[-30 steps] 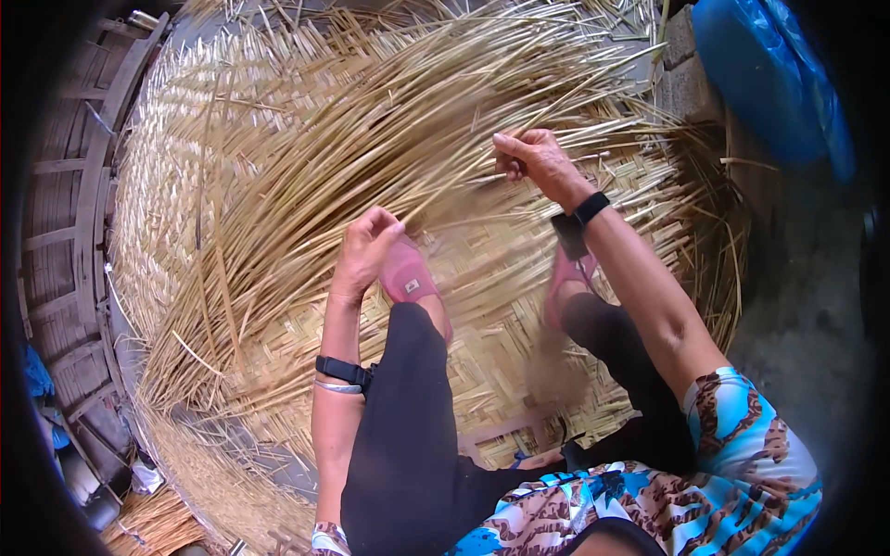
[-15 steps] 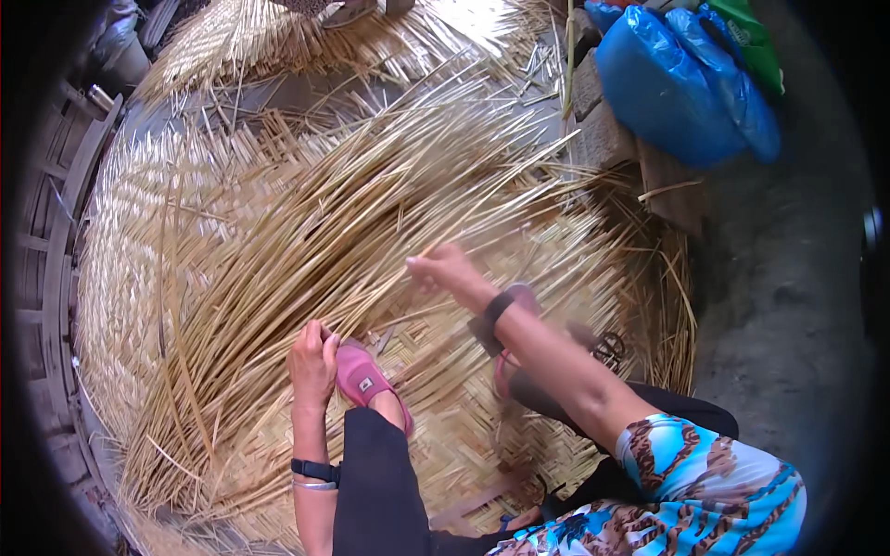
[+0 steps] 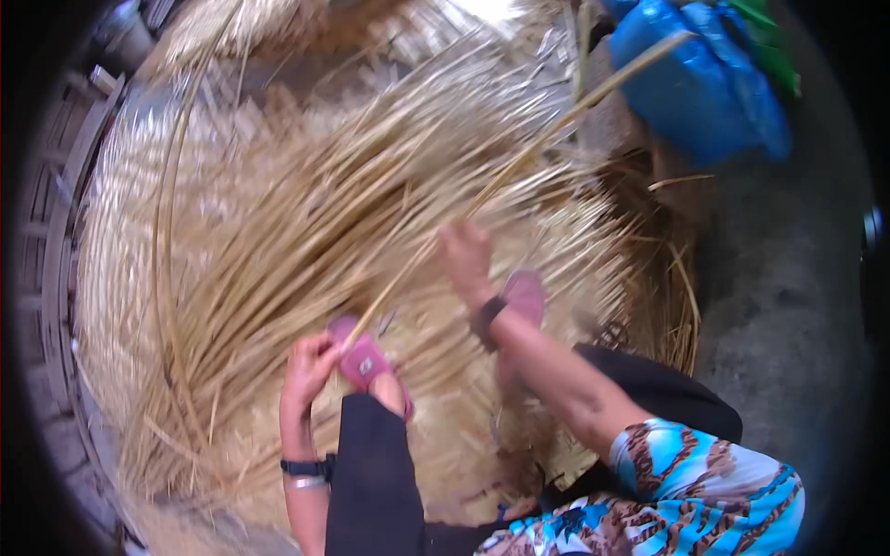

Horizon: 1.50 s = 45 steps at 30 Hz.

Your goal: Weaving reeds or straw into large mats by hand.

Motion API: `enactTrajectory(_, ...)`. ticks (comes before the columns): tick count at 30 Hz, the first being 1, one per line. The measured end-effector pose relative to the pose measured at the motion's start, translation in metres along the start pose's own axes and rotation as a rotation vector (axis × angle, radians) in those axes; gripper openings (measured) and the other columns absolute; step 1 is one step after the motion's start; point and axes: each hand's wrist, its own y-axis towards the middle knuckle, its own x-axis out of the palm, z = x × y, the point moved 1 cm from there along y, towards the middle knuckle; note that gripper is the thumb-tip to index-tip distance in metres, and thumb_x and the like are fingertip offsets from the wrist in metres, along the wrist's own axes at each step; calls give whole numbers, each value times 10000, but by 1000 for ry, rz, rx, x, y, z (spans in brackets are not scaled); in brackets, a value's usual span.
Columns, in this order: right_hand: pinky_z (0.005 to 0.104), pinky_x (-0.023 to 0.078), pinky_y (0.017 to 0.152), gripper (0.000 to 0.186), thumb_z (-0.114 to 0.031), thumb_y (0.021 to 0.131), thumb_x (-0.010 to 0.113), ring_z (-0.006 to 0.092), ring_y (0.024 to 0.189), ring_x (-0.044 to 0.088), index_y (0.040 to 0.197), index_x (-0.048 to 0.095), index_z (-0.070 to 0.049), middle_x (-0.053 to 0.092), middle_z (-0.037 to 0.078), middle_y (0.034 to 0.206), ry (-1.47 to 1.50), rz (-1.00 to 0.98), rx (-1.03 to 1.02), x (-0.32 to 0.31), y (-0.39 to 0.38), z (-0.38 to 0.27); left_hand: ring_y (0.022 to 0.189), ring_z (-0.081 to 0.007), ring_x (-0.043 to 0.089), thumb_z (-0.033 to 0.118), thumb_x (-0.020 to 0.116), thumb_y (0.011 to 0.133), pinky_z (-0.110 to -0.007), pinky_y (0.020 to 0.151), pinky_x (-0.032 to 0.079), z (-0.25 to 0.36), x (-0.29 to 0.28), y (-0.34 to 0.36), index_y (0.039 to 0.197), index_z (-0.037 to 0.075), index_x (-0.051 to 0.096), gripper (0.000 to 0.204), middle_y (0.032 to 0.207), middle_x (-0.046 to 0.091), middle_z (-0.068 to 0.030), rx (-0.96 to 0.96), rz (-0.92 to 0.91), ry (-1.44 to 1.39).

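My left hand (image 3: pixel 312 363) pinches a long pale straw strip (image 3: pixel 394 283) beside my pink left slipper (image 3: pixel 363 359). The strip runs diagonally up past my right hand (image 3: pixel 466 253) toward the blue bag. My right hand is closed on the middle of that strip, though motion blurs its fingers. Beneath both hands lies a loose heap of long straw strips (image 3: pixel 269 259) on a woven mat (image 3: pixel 116 259), with my right slipper (image 3: pixel 524 295) below my right hand.
A blue plastic bag (image 3: pixel 677 93) and a green one (image 3: pixel 769 51) sit on wooden blocks at upper right. Grey concrete floor (image 3: pixel 769 278) runs along the right, a slatted wooden frame (image 3: pixel 60 213) along the left. More woven matting (image 3: pixel 213 28) lies at the top.
The view has shifted to show more behind the heap. Both hands now sit lower in view, and a long strip between them stands out from the heap, stretching to the upper right.
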Motion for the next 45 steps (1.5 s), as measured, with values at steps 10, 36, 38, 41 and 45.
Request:
enactTrajectory(10, 218, 448, 426, 142, -141, 886, 647, 128, 543, 630, 782, 616, -48, 612, 18, 680, 218, -16, 373, -24, -9, 62, 668, -333, 650, 136, 576, 849, -427, 601, 499, 34, 17, 6, 854, 32, 579, 105, 733, 647, -161, 206, 242, 595)
enactTrajectory(36, 259, 496, 551, 126, -125, 882, 636, 142, 605, 658, 891, 668, -4, 666, 36, 734, 297, -65, 364, 25, -43, 56, 616, -336, 622, 271, 636, 817, -422, 624, 475, -62, 11, 25, 702, 4, 647, 291, 619, 631, -155, -112, 445, 490)
enactTrajectory(38, 258, 495, 551, 131, -124, 876, 634, 147, 593, 660, 861, 663, 3, 671, 54, 729, 242, -77, 368, 16, -48, 64, 569, -278, 624, 249, 635, 799, -389, 610, 485, -75, 12, 24, 665, 8, 652, 276, 580, 627, -124, -117, 238, 435)
enactTrajectory(41, 232, 449, 499, 128, -147, 894, 635, 134, 590, 665, 833, 661, -37, 667, 35, 719, 99, -108, 343, -2, -72, 83, 551, -231, 631, 221, 645, 778, -358, 598, 491, -83, 21, 16, 665, 11, 668, 240, 560, 624, -107, -151, 165, 446)
enactTrajectory(45, 243, 451, 508, 204, -155, 890, 628, 127, 552, 634, 734, 638, -23, 643, 45, 654, 56, -80, 385, -18, -99, 92, 552, -212, 636, 204, 657, 763, -347, 581, 489, -98, 30, -2, 654, -3, 664, 234, 562, 623, -117, -137, 76, 441)
